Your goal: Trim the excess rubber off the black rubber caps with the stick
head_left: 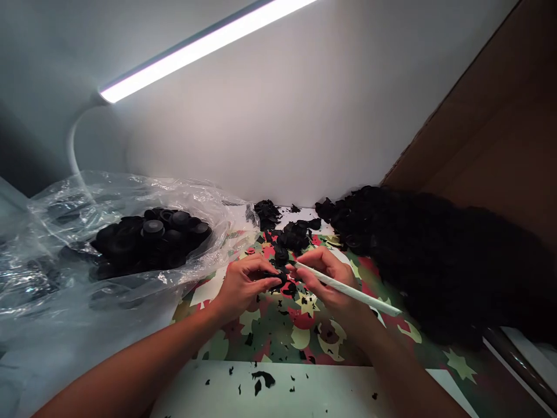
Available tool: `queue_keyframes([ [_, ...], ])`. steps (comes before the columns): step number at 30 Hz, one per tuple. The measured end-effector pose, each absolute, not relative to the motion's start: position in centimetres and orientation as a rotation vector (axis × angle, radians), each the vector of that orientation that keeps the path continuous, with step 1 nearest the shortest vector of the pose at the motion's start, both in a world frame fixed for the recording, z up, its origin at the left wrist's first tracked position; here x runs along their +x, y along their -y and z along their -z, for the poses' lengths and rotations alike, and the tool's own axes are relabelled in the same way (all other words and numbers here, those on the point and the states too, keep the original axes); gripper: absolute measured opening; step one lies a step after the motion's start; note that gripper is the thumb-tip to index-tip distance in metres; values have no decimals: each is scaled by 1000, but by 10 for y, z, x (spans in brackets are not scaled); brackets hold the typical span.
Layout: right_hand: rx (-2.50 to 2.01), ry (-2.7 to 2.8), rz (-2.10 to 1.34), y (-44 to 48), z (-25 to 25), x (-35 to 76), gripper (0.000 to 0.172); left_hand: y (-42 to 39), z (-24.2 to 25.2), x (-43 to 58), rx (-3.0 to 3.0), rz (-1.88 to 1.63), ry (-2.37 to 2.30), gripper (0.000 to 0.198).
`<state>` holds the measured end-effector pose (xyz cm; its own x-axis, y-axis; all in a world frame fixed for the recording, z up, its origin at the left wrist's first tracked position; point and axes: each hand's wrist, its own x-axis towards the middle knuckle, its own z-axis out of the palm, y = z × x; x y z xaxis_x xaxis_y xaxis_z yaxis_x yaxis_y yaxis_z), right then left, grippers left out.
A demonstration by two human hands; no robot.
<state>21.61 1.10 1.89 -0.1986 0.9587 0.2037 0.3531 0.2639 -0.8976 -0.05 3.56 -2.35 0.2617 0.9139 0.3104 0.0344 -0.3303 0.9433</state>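
Observation:
Between the thumb and fingers of my left hand (pixel 246 284) is a small black rubber part (pixel 275 277), partly hidden by the fingertips. My right hand (pixel 329 276) is closed in a pen-like grip on a slim tool with a long white handle (pixel 348 289). The tool's tip is close to the black part, too small to make out. Black scraps (pixel 293 235) lie just beyond both hands, and more bits are scattered under them on a camouflage-patterned sheet with stars (pixel 278 337).
On the left, a clear plastic bag (pixel 195 197) lies open around round black rubber parts (pixel 152 229). A large dark heap (pixel 435 255) fills the right side beside a cardboard panel (pixel 491 116). A lit bar lamp (pixel 209 49) hangs above. Black scraps (pixel 264 380) dot the white surface in front.

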Motion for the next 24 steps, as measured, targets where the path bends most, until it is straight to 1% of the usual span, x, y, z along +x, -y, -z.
queue_keyframes([
  [2, -1191, 1826, -856, -11, -19, 216, 14, -37, 25, -1, 1622, -1196, -902, 13],
  [7, -1093, 1999, -863, -13, -21, 217, 14, -38, 26, -1, 1643, -1179, -918, 12],
  [14, -1086, 2086, -811, -15, -17, 218, 12, -39, 29, -1, 1676, -1173, -949, 16],
  [24, -1118, 2123, -754, -14, -15, 220, 13, -38, 30, 0, 1660, -1143, -971, 16],
])
